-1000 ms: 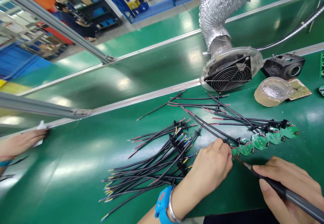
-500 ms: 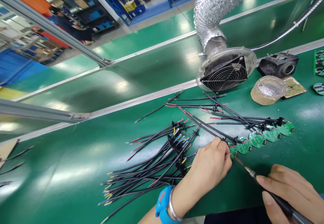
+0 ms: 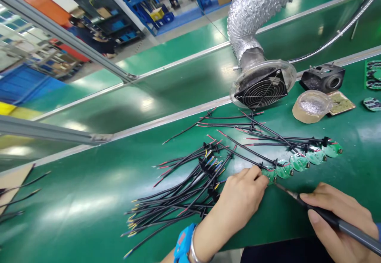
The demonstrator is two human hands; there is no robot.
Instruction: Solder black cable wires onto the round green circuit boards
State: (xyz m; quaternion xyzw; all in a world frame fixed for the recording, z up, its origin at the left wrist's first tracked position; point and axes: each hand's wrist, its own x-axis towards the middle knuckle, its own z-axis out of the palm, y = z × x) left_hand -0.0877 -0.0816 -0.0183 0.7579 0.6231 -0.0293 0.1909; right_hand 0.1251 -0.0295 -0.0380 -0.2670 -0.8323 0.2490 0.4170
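1. The green bench [image 3: 89, 183] has its near edge at six o'clock from the leftmost board [image 3: 270, 174]; open surface spreads between the hands.
2. The soldering iron [image 3: 329, 217] lies along four-to-ten o'clock, tip pointing ten, at the board's five-o'clock rim.
3. Right hand [image 3: 345, 217]: clamped on the iron.
4. Left hand [image 3: 247, 189]: fingers together, eight o'clock of the board; grip hidden, cannot tell.

circuit boards [image 3: 300, 162]: in a row on bench [image 3: 89, 183], right of cable bundle [image 3: 174, 208]. tub [image 3: 306, 114]: behind them, right of fan [image 3: 262, 90].
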